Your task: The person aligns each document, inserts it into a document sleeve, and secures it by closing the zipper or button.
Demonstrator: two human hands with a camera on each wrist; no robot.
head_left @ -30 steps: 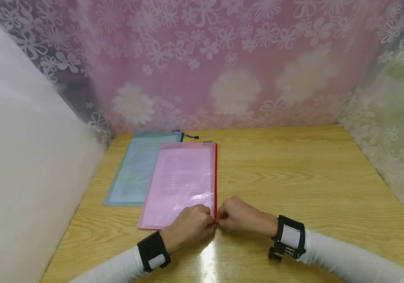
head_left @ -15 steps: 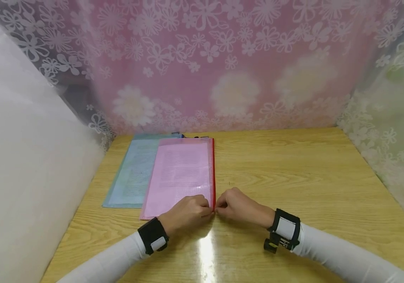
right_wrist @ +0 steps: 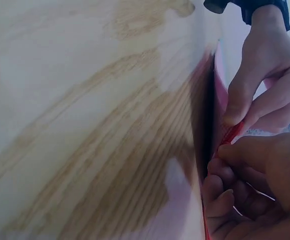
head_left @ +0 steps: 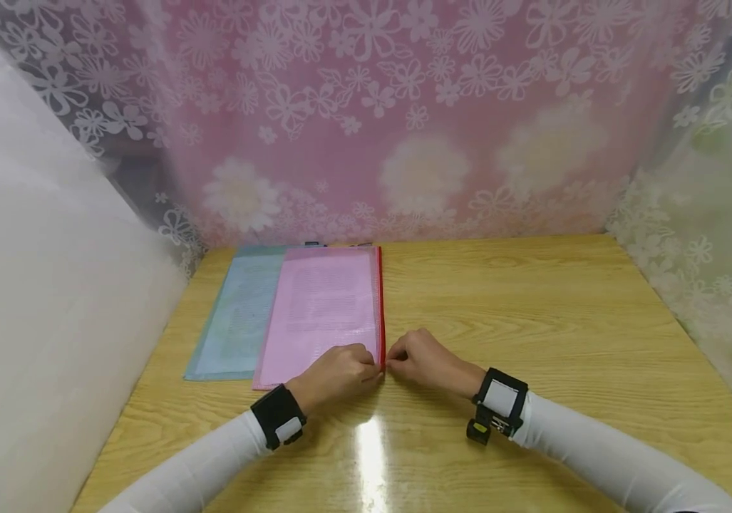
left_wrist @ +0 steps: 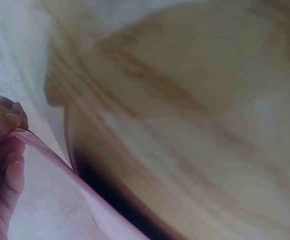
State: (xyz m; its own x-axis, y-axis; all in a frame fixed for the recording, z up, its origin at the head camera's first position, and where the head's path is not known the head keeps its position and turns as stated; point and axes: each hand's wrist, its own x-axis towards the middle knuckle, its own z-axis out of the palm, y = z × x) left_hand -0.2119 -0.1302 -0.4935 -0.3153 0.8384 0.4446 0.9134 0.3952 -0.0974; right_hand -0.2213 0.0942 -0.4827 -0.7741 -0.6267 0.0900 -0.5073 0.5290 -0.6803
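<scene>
A pink translucent zip folder (head_left: 321, 299) with a printed sheet inside lies in the middle left of the table, its red zipper (head_left: 381, 299) along the right edge. At its near right corner my left hand (head_left: 338, 370) pinches the folder between thumb and fingers. My right hand (head_left: 426, 362) pinches the end of the red zipper, right against the left fingertips. In the right wrist view a short piece of red zipper (right_wrist: 233, 132) shows between both hands. The left wrist view shows the pink edge (left_wrist: 87, 187) lifted above the table.
A blue zip folder (head_left: 227, 320) lies partly under the pink one, to its left. Wood-grain table (head_left: 532, 306) spreads to the right. A pink floral curtain (head_left: 353, 142) hangs behind the far edge, with a white sheet (head_left: 38, 271) at the left.
Both hands have moved away from me and slightly left with the pink folder. It now covers the blue folder's right edge and most of the dark zipper pull behind it.
</scene>
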